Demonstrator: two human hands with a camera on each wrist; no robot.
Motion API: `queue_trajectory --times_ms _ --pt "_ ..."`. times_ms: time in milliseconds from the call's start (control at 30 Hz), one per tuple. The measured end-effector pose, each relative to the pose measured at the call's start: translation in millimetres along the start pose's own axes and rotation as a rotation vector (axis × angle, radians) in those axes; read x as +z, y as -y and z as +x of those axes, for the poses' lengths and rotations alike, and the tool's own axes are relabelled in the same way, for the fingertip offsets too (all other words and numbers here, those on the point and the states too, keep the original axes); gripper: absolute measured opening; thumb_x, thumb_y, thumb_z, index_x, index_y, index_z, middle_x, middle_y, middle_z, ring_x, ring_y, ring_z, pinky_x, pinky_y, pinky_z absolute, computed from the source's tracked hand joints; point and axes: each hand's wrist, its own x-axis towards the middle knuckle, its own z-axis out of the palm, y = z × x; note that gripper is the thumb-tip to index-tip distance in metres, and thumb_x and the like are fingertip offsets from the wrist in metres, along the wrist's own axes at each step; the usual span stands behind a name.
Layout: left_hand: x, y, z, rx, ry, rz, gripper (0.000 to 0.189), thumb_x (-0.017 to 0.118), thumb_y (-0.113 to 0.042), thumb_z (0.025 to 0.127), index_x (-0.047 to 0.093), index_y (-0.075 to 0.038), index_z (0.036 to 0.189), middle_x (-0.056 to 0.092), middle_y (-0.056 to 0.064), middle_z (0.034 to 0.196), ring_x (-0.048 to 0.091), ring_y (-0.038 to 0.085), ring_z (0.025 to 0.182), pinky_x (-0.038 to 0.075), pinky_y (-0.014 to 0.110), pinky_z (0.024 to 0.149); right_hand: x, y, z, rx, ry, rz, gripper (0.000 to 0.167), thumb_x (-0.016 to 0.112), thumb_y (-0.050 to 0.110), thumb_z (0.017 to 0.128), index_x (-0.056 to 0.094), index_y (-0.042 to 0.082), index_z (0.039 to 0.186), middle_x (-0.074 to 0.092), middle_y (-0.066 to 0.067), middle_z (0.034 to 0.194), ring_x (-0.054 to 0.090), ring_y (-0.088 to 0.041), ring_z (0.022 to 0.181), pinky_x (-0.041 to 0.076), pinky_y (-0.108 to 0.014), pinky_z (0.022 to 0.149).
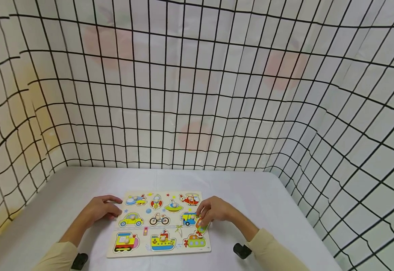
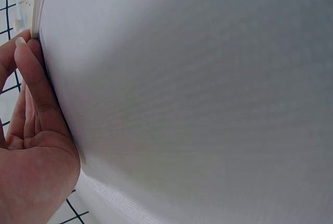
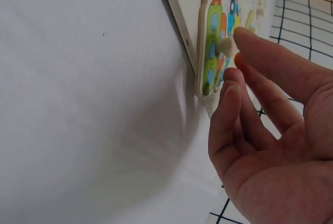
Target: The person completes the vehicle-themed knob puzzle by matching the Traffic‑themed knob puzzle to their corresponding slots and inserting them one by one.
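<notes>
A wooden peg puzzle board (image 1: 170, 235) with vehicle pictures lies on the white table. A green submarine piece (image 3: 210, 50) with a red propeller and a round wooden knob (image 3: 226, 46) lies askew over the board's right side, beside the bus piece (image 1: 188, 218). My right hand (image 1: 215, 210) is over this piece, the index fingertip at the knob and the thumb apart from it. Below is the submarine picture (image 1: 195, 242) printed on the board. My left hand (image 1: 102, 208) rests on the table, its fingertips at the board's left edge.
Car (image 1: 131, 219), bicycle (image 1: 159, 219), train (image 1: 125, 241), ship (image 1: 163, 242), rocket (image 1: 156, 202) and helicopter (image 1: 190, 199) pieces sit in the board. White sheets behind a black wire grid (image 1: 176, 90) surround the table (image 1: 244, 188) at the back and sides.
</notes>
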Motion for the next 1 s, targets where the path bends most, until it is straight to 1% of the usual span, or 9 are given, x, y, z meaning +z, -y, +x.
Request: queue_trajectory --times_ms 100,200,433,600,867,1000 --pt "-0.3 0.4 0.2 -0.003 -0.001 -0.003 0.048 0.076 -0.015 0.083 0.065 0.0 0.127 0.069 0.006 0.077 0.062 0.02 0.066 0.05 0.029 0.066 0 -1 0.6 -0.019 0.031 0.03 0.021 0.084 -0.002 0.072 0.078 0.007 0.091 0.072 -0.002 0.079 0.059 -0.011 0.067 0.046 -0.026 0.06" --pt "-0.1 0.8 0.8 -0.003 0.0 -0.008 0.048 0.076 -0.016 0.083 0.065 0.0 0.127 0.069 0.006 0.078 0.062 0.02 0.066 0.051 0.029 0.066 2 -3 1.0 -0.022 0.048 0.03 0.018 0.083 -0.003 0.074 0.078 0.007 0.088 0.072 -0.001 0.076 0.057 -0.011 0.066 0.045 -0.025 0.06" --pt "0.1 1.0 1.4 -0.009 -0.002 -0.014 0.048 0.076 -0.015 0.083 0.065 0.0 0.126 0.069 0.007 0.078 0.062 0.02 0.066 0.051 0.028 0.065 5 -4 1.4 -0.005 0.04 -0.023 0.013 0.085 0.005 0.075 0.078 0.011 0.083 0.071 0.001 0.071 0.055 -0.011 0.064 0.043 -0.025 0.059" --pt "-0.9 -0.5 -0.6 0.003 -0.001 -0.005 0.048 0.076 -0.015 0.083 0.064 0.001 0.127 0.069 0.006 0.079 0.062 0.02 0.067 0.051 0.029 0.066 8 0 -1.6 0.007 0.062 -0.055 0.012 0.086 0.008 0.075 0.076 0.012 0.08 0.072 0.002 0.07 0.055 -0.011 0.063 0.043 -0.026 0.06" --pt "-1.1 0.4 0.7 -0.002 0.003 -0.01 0.049 0.076 -0.015 0.082 0.064 0.001 0.127 0.069 0.007 0.079 0.063 0.021 0.067 0.052 0.029 0.067 17 9 -8.3 -0.032 0.111 -0.068 0.013 0.087 0.009 0.073 0.075 0.012 0.079 0.068 0.003 0.064 0.053 -0.009 0.061 0.038 -0.025 0.058" --pt "-1.1 1.8 2.7 -0.006 0.004 -0.013 0.05 0.076 -0.016 0.082 0.064 0.001 0.127 0.07 0.007 0.079 0.063 0.021 0.067 0.052 0.029 0.067 20 10 -9.5 -0.048 0.128 -0.061 0.014 0.087 0.009 0.073 0.075 0.013 0.079 0.068 0.003 0.065 0.053 -0.008 0.061 0.037 -0.024 0.058"
